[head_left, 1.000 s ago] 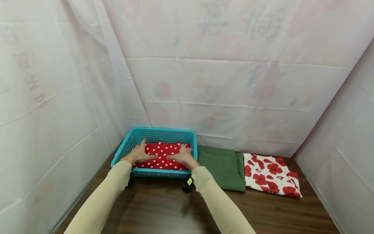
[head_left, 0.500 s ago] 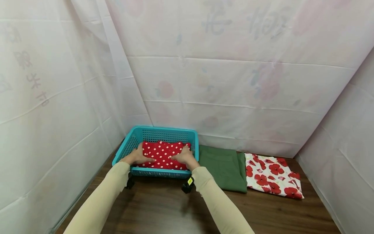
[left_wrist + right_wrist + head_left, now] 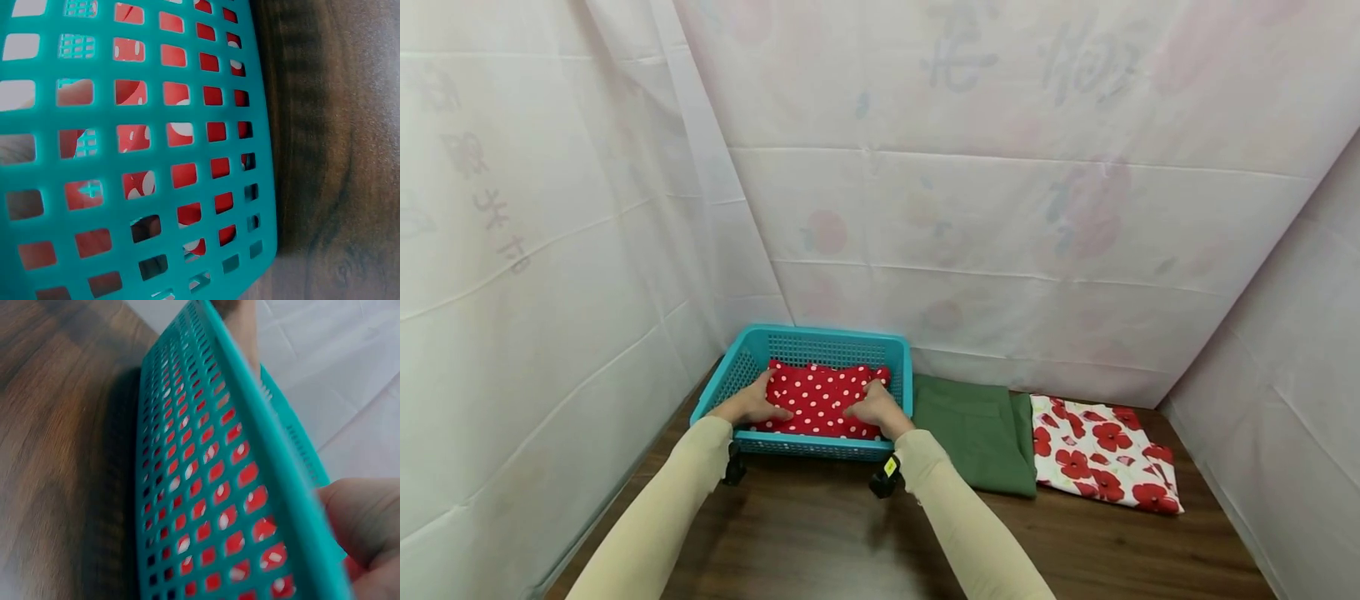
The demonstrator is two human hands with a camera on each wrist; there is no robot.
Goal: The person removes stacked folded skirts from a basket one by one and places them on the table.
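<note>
A folded red cloth with white dots [image 3: 816, 402] lies inside the turquoise plastic basket [image 3: 831, 335] in the head view. My left hand [image 3: 752, 402] grips its left side, thumb on top and the other fingers mostly hidden down the edge. From the opposite side my right hand [image 3: 880, 408] holds the cloth in the same way, its thumb pointing inward. Both wrists cross the basket's front rim. Through the holes of the basket wall [image 3: 156, 112], red dotted fabric shows in the left wrist view. Part of my right hand [image 3: 369, 519] appears over the rim in the right wrist view.
Right of the basket lies a folded dark green cloth [image 3: 966, 429], close beside its wall. Further right is a folded white cloth with red flowers [image 3: 1101, 454]. All rest on a dark wooden table [image 3: 805, 525]. White printed sheets [image 3: 1000, 217] hang behind and at both sides.
My hands have sunk onto the red dotted cloth and taken hold of its sides. The left fingers, raised and spread before, now lie down along its edge. The other cloths stay put.
</note>
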